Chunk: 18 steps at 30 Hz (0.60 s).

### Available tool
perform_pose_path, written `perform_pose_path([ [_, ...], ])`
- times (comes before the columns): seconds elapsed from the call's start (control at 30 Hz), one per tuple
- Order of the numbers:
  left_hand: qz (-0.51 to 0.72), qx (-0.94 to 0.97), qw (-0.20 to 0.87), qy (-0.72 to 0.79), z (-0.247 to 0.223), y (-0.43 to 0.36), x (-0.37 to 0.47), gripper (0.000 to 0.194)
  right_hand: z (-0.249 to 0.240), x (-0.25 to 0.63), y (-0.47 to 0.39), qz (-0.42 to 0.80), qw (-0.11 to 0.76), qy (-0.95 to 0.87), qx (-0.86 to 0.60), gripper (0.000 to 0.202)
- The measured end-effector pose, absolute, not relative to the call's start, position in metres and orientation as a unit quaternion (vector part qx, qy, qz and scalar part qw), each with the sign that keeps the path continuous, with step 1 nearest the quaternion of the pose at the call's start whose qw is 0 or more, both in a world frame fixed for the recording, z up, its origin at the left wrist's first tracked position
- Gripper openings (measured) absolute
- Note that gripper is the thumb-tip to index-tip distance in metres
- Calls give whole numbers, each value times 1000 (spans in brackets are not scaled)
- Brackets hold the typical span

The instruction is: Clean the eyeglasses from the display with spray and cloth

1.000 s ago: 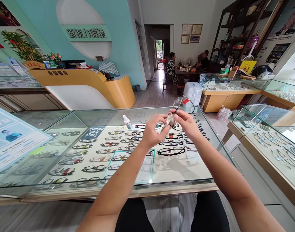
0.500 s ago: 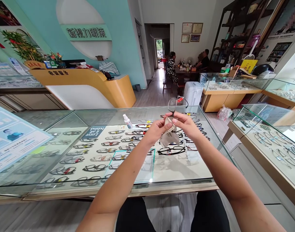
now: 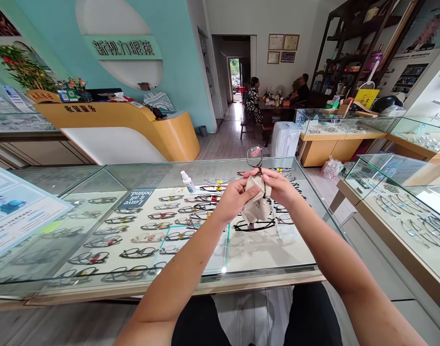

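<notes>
A pair of eyeglasses (image 3: pixel 255 156) stands on end above the counter, one lens uppermost with a red mark on it. My right hand (image 3: pixel 278 185) grips the frame around its middle. Pinched in my left hand (image 3: pixel 238 195) is a beige cleaning cloth (image 3: pixel 257 207), folded over the lower lens and hanging below my fingers. The cloth hides that lens and most of the lower frame. Both hands are close together, nearly touching, over the glass display case (image 3: pixel 209 273).
A white spray bottle (image 3: pixel 188 182) stands on the glass, left of my hands. Several rows of eyeglasses lie inside the case. A blue-white printed sheet (image 3: pixel 21 211) juts in at left. Another display case (image 3: pixel 403 216) stands at right. Two people sit at a far table.
The eyeglasses have turned so the upper lens faces me more squarely. My left hand has spread the cloth further over the lower lens. The view has shifted slightly.
</notes>
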<state>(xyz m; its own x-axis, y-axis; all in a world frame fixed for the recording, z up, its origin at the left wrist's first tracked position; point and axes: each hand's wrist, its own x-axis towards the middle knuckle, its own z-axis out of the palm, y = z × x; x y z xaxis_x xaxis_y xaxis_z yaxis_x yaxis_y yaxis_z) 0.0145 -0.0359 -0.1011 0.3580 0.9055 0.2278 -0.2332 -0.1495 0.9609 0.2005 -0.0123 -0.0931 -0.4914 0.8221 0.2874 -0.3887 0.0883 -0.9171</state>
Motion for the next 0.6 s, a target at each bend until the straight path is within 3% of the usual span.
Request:
perform_pose_path([
  [0.2,546,605,477,329,-102,-40,22,61,-95,190,-16,651,484,-553,-192,44],
  [0.37,621,594,385,336,-111,-37,31,41,-96,178,-21,602,509,-578,-211,46],
  [0.6,581,621,415,324,-108,-27,21,49,-98,183,-15,580,562,-533,-253,37],
])
